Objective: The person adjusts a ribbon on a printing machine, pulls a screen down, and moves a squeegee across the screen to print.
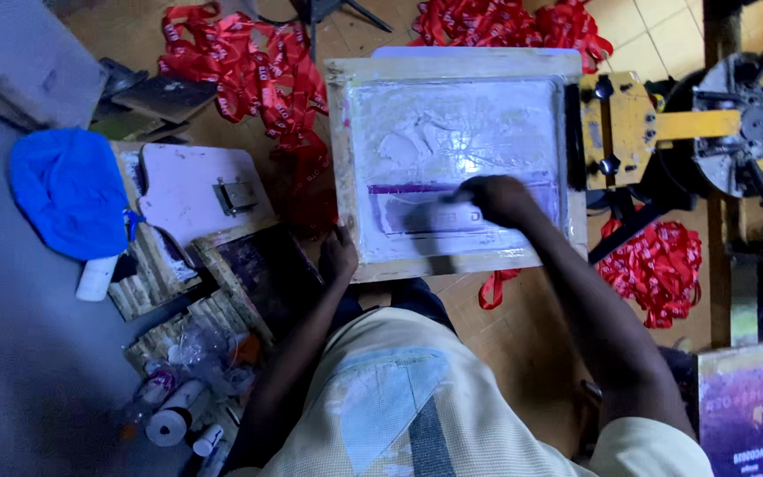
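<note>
- Right hand [498, 200] down on the mesh of the printing screen [457, 159], curled around a blurred dark tool, likely a squeegee [432, 231]; smeared by motion, so exact grip and blade edge hard to make out.
- Left hand [339, 256] closed over the near left corner of the wooden frame [339, 159], fingers wrapped round the edge, fingertips hidden underneath.
- Screen lying flat, near centre of view, long axis running left to right, far short end butted against a yellow clamp arm [615, 128] at right.
- Mesh glaring white with reflected light; a purple band [408, 188] across the lower part, design beneath it unreadable.
- Whatever sits under the screen fully covered; only a red lanyard end [490, 290] poking out below the near edge.
- Red lanyards [249, 71] heaped on the tiled floor beyond the screen, another pile [660, 265] at right, printing on them too small to make out.
- Rotary press hub [748, 115] cut off at the right edge.
- Bottom right, a purple rectangular board [748, 411], partly out of view.
- Left side: blue cloth [71, 190], pale pink platen with a metal hinge [237, 196], white rolls [172, 424] among clutter, small bottles blurred on the surface.
</note>
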